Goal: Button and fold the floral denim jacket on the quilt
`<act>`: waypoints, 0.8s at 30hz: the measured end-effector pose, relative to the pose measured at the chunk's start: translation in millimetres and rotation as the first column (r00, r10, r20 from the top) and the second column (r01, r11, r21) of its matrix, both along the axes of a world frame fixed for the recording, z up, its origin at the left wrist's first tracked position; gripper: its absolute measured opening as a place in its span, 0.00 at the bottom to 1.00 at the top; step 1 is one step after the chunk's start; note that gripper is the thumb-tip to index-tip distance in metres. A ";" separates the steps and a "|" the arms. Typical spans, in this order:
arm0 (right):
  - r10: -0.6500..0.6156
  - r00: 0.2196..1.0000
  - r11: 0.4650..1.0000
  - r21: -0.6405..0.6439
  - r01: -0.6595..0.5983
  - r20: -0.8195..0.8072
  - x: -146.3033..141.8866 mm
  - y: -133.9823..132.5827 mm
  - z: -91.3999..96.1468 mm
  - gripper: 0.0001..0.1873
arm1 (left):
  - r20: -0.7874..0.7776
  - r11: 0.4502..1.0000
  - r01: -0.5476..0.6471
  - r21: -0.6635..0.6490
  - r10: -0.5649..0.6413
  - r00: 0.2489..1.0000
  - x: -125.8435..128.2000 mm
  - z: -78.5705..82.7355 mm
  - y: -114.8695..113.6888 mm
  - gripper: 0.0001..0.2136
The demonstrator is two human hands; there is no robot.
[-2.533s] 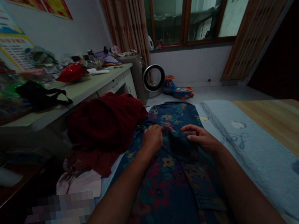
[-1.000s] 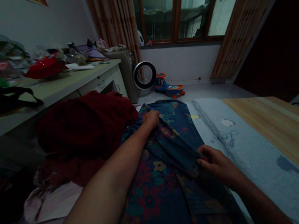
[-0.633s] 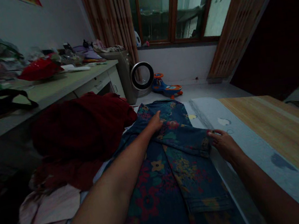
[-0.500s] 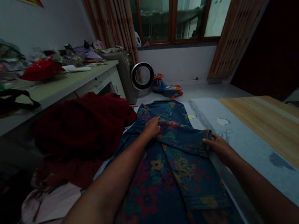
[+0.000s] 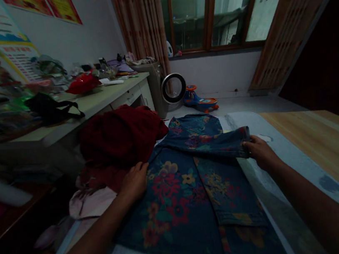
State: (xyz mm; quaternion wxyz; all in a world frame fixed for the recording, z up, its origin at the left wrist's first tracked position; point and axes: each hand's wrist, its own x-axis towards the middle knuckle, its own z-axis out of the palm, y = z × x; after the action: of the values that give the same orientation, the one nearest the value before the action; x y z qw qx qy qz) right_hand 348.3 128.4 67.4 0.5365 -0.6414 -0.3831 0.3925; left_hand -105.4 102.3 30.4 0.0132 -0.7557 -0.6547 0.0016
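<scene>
A dark blue floral denim jacket lies spread on the bed, one sleeve folded across its upper part. My right hand pinches the cuff of that sleeve, lifting the end a little off the bed. At the jacket's left edge is my left hand, its fingers closed on the fabric there; the fingertips are partly hidden. A dark red cloth heap lies just beyond the left hand, and a pale pink cloth sits beside the left wrist.
Along the left wall stands a cluttered desk with a red bag and a black strap bag. A washing machine with its round door open and a blue-orange ride-on toy are past the bed. A wooden board lies at right.
My left hand has left the upper sleeve area and come back to the jacket's left edge. The right hand has raised the cuff slightly. The view has turned a little left.
</scene>
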 end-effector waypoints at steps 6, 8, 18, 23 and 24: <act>-0.164 0.970 0.985 0.021 0.170 -0.180 3.0 22.9 1.7 0.10 | 0.005 0.996 -0.091 -0.024 0.092 0.996 1.8 2.8 -22.6 0.23; -0.139 0.964 0.990 -0.015 0.139 -0.228 2.8 26.1 -3.4 0.08 | 0.001 0.984 -0.175 -0.040 0.175 0.985 4.3 5.5 -24.4 0.23; 0.072 0.997 0.969 -0.237 -0.066 0.018 2.1 24.2 -16.2 0.27 | 0.161 0.966 -0.037 -0.256 0.081 0.984 16.4 20.5 -39.7 0.20; -0.106 0.678 0.985 -0.016 0.171 0.727 -9.8 21.0 -21.7 0.34 | 0.436 0.961 0.146 -0.233 -0.031 0.899 40.4 30.9 -53.6 0.28; -0.114 0.530 0.988 0.038 0.152 0.840 -15.3 19.1 -23.9 0.32 | 0.492 0.958 0.170 -0.230 -0.036 0.870 47.3 31.2 -55.6 0.29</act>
State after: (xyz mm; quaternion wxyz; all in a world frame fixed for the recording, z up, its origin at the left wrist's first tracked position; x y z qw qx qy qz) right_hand 333.0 147.5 43.5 0.3029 -0.7887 -0.5350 0.0028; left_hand -58.1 46.7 61.6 -0.2519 -0.7612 -0.5893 -0.0995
